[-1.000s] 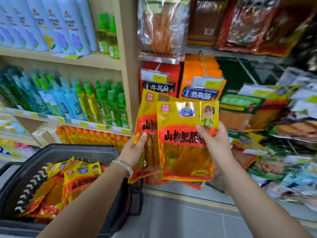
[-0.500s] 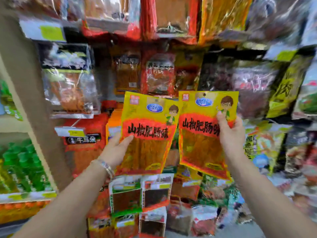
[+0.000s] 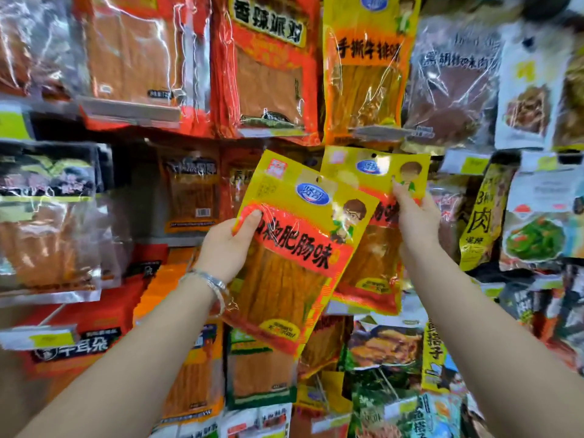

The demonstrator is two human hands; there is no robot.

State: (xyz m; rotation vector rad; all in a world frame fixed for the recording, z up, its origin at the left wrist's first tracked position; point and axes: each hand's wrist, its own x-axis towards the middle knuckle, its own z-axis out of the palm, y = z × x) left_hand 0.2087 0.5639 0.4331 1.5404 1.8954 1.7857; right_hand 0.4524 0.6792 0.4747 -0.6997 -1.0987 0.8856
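Both raised: left hand [image 3: 224,245] pinches front packet [image 3: 294,263], right hand [image 3: 417,222] rear packet [image 3: 376,263].

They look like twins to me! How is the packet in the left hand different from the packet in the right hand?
The left-hand packet lies in front; the right-hand packet is partly hidden behind it. The left-hand packet sits lower and tilts more; the right-hand packet is held higher. Both are yellow and red with the same cartoon figure.
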